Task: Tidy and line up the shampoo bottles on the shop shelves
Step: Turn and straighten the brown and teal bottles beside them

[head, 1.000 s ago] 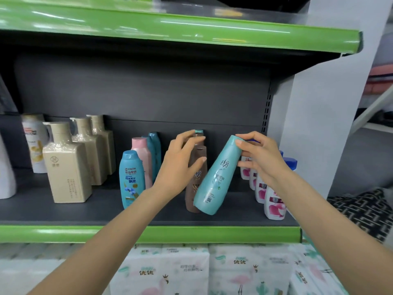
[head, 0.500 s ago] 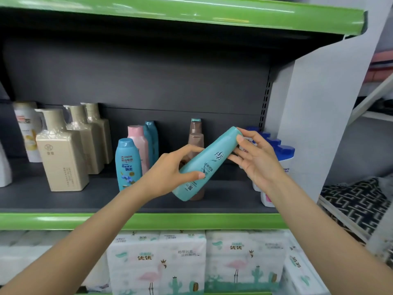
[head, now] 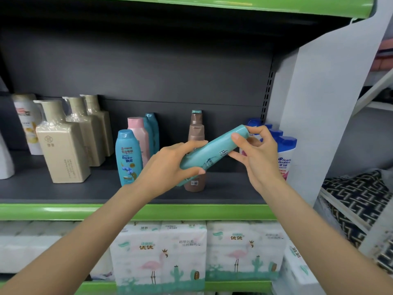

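Observation:
A teal shampoo bottle point(head: 214, 151) is held tilted in the air in front of the middle shelf, cap end up to the right. My left hand point(head: 170, 167) grips its lower end, and my right hand point(head: 255, 154) pinches its cap end. Behind it a brown bottle point(head: 195, 133) stands upright on the dark shelf point(head: 63, 192). To the left stand a blue Rejoice bottle point(head: 128, 158), a pink bottle point(head: 138, 135) and teal bottles point(head: 153, 130). White bottles with blue caps point(head: 285, 154) line up at the right end.
Several beige square bottles point(head: 61, 145) and a white bottle point(head: 26, 122) stand at the shelf's left. A white side panel point(head: 319, 103) closes the shelf on the right. Packs of tissue point(head: 161, 252) fill the shelf below. A green-edged shelf point(head: 212, 5) hangs overhead.
The teal bottle has tipped from near upright to a steep slant and risen off the shelf. My left hand closed round its lower end; my right hand stays at the cap.

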A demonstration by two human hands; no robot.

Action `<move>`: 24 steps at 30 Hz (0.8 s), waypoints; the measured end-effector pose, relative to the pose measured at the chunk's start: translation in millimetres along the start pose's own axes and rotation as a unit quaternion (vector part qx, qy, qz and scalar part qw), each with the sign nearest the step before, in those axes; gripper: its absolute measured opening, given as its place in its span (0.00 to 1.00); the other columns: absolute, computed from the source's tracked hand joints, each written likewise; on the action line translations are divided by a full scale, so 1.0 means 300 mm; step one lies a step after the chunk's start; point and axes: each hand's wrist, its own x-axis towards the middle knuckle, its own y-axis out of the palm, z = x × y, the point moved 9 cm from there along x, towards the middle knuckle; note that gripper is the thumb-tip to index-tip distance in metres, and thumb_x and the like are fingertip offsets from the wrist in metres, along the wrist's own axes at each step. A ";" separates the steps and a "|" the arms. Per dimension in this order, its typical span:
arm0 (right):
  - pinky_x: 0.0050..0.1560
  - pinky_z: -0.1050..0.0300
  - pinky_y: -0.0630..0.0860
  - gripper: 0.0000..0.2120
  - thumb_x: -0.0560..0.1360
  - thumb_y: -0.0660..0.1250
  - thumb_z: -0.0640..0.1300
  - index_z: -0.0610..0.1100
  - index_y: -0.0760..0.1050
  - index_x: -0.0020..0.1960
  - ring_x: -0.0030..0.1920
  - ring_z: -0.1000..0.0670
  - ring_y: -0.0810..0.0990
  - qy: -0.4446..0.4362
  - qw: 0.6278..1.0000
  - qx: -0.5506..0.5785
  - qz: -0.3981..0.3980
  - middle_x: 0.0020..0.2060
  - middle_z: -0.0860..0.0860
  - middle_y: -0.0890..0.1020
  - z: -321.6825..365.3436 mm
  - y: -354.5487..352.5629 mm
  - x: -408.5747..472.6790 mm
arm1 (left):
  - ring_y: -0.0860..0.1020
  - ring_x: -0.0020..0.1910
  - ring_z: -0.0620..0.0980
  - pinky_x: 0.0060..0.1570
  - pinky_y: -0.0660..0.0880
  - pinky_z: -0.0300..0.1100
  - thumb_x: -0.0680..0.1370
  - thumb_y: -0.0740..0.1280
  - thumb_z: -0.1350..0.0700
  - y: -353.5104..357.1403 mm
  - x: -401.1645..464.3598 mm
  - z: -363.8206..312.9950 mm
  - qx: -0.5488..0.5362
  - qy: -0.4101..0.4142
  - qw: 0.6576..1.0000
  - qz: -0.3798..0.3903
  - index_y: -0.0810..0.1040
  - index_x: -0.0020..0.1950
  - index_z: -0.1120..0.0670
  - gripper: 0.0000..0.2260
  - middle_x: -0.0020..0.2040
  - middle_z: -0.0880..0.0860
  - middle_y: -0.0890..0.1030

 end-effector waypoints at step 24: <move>0.46 0.55 0.81 0.10 0.74 0.67 0.35 0.42 0.69 0.53 0.55 0.44 0.81 0.023 0.994 0.099 -0.027 0.56 0.37 0.78 -0.016 -0.071 0.011 | 0.72 0.55 0.31 0.55 0.67 0.24 0.69 0.74 0.52 -0.068 -0.025 0.045 -0.080 0.003 0.997 -0.010 0.68 0.65 0.40 0.27 0.57 0.44 0.76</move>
